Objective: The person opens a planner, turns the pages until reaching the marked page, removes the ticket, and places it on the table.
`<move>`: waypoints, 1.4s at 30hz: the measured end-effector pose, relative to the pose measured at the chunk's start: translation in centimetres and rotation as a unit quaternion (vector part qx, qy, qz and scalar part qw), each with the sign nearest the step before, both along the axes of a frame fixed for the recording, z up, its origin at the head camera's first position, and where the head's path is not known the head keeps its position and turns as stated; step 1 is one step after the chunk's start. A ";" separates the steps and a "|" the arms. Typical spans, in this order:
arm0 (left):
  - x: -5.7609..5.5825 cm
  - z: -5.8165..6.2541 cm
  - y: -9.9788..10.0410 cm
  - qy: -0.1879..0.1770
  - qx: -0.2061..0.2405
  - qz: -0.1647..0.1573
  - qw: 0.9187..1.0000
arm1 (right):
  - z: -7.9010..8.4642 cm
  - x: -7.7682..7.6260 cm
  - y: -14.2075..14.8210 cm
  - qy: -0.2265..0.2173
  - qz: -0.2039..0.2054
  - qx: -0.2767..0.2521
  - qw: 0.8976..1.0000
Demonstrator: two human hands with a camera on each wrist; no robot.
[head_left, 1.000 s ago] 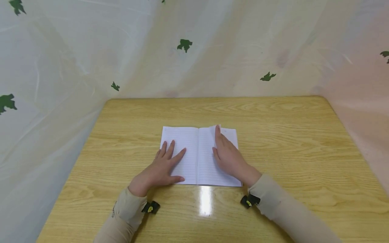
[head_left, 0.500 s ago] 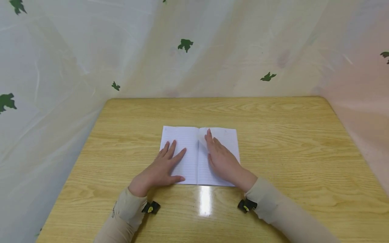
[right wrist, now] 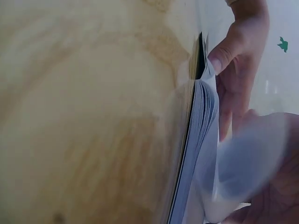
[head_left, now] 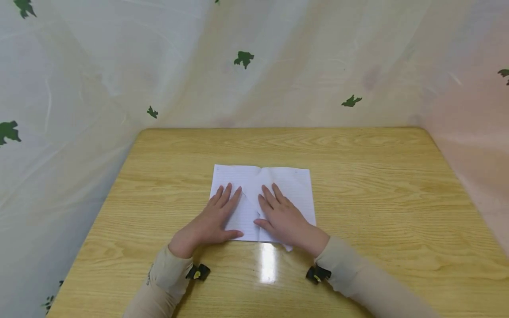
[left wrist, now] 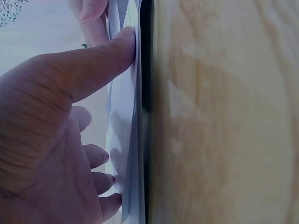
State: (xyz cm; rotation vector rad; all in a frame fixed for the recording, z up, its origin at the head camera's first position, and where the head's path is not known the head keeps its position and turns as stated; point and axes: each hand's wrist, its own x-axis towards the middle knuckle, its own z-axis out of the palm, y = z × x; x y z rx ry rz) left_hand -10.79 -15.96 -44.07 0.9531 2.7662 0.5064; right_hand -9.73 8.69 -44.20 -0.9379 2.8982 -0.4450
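Observation:
An open lined notebook (head_left: pixel 296 190) lies on the table, its pages spread to both sides of the spine. My left hand (head_left: pixel 212 218) rests on the left page, fingers spread and thumb by the near edge. My right hand (head_left: pixel 286 218) lies with extended fingers on a page beside the spine. That page bends over the spine in a diagonal fold, and its corner (head_left: pixel 289 248) pokes out past the near edge below the right palm. In the right wrist view a blurred page (right wrist: pixel 250 158) curls up in front of the right hand (right wrist: pixel 285 172). The left thumb (left wrist: pixel 105 58) touches the paper in the left wrist view.
The wood-grain table (head_left: pixel 377 176) extends around the notebook. A pale curtain (head_left: pixel 294 79) with green leaf and bird shapes hangs behind and at both sides. Black bands (head_left: pixel 318 274) with yellow marks sit at both wrists. Light reflects off the table's near middle.
My right hand has moved left and toward the near edge, from the right page to beside the spine, bringing a page over in a fold. The left hand has stayed nearly still.

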 end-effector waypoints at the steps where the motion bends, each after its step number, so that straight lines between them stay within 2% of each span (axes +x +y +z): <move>1: 0.0 0.0 0.0 -0.001 0.000 0.000 1.000 | 0.0 0.0 -0.1 -0.002 0.002 -0.001 1.000; 6: 0.1 0.2 0.0 -0.008 -0.006 0.003 1.000 | 0.0 0.3 -0.6 -0.010 0.012 -0.008 1.000; 14: 0.0 0.3 0.1 -0.039 0.005 0.020 0.999 | -0.1 0.6 -1.3 0.010 0.023 -0.038 0.999; 21: 0.0 0.3 0.2 -0.048 0.009 0.035 0.998 | -0.1 0.9 -1.9 0.016 -0.001 -0.076 0.997; 24: 0.0 0.3 0.1 -0.048 0.002 0.036 0.998 | -0.2 1.0 -2.0 0.008 -0.009 -0.099 0.995; 30: 0.0 0.3 0.0 -0.051 0.001 0.039 0.998 | -0.1 1.2 -2.2 -0.006 -0.013 -0.110 0.994; 42: -0.1 0.1 -0.1 -0.020 0.010 0.043 0.999 | 0.0 1.4 -2.7 -0.022 -0.001 -0.145 0.989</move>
